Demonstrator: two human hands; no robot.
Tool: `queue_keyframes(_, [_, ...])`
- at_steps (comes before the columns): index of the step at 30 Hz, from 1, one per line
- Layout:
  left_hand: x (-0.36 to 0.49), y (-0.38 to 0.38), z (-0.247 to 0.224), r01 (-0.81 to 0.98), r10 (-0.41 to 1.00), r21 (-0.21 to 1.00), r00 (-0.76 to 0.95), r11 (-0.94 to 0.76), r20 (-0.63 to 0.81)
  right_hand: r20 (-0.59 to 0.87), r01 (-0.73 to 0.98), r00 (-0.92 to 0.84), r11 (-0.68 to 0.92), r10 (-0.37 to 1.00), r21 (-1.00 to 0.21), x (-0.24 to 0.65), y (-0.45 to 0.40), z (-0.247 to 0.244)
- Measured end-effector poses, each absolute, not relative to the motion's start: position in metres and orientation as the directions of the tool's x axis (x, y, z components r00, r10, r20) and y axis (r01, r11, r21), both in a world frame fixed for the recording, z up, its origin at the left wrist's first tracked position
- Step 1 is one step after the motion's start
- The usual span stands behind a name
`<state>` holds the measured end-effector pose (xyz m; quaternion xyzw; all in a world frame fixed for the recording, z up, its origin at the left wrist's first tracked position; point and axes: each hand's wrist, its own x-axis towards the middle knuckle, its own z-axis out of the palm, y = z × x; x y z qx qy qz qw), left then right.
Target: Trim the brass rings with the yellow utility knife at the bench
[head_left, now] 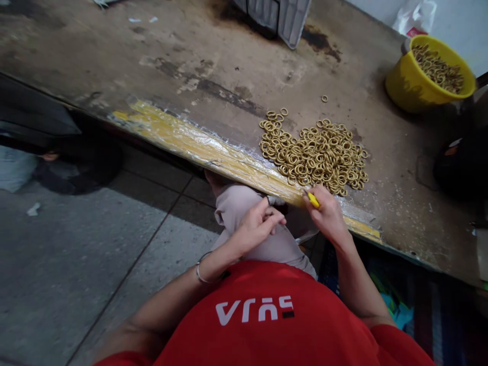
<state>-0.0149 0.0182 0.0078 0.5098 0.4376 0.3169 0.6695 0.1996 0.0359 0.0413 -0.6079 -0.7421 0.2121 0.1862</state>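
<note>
A heap of brass-coloured rings [324,155] lies near the front edge of the worn table [229,76]. My right hand [326,211] is closed around a small yellow-handled tool [312,199] at that edge, just in front of the heap. Its tip is too small to make out. Left of it, my left hand [261,221] is over my lap, its fingers curled and drawn together. Whatever those fingers hold, if anything, is hidden. Yellow tape [213,150] under clear film runs along the table edge.
A yellow bucket [414,86] full of similar rings stands at the back right, with a clear plastic bag [415,18] behind it. A grey plastic container [292,20] is at the top. One loose ring [324,98] lies behind the heap. A dark object sits at the far right.
</note>
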Motion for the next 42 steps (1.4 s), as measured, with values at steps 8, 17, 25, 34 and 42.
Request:
queue_keyframes(8, [-0.015, 0.018, 0.017, -0.296, 0.747, 0.758, 0.564, 0.581, -0.352, -0.146, 0.273, -0.337, -0.052, 0.930, -0.960, 0.186, 0.016, 0.046])
queue_keyframes(17, [-0.013, 0.007, 0.022, -0.298, 0.815, 0.808, 0.469, 0.508, -0.340, 0.101, 0.738, -0.256, 0.262, 0.961, -0.621, 0.177, -0.011, 0.047])
queue_keyframes(25, [-0.008, 0.003, 0.033, -0.067, 0.874, 0.955, 0.426, 0.290, -0.235, 0.057, 0.940, -0.222, 0.229, 0.973, -0.252, 0.167, -0.018, 0.046])
queue_keyframes(34, [-0.029, -0.006, 0.051, 0.137, 0.844, 0.990, 0.532, -0.011, -0.064, 0.046, 0.989, -0.032, 0.038, 0.998, -0.142, 0.202, 0.008, 0.037])
queue_keyframes(42, [-0.010, 0.001, 0.009, 0.343, 0.857, 0.936, 0.502, -0.078, -0.113, 0.126, 0.987, -0.128, 0.138, 0.984, -0.081, 0.183, 0.071, 0.041])
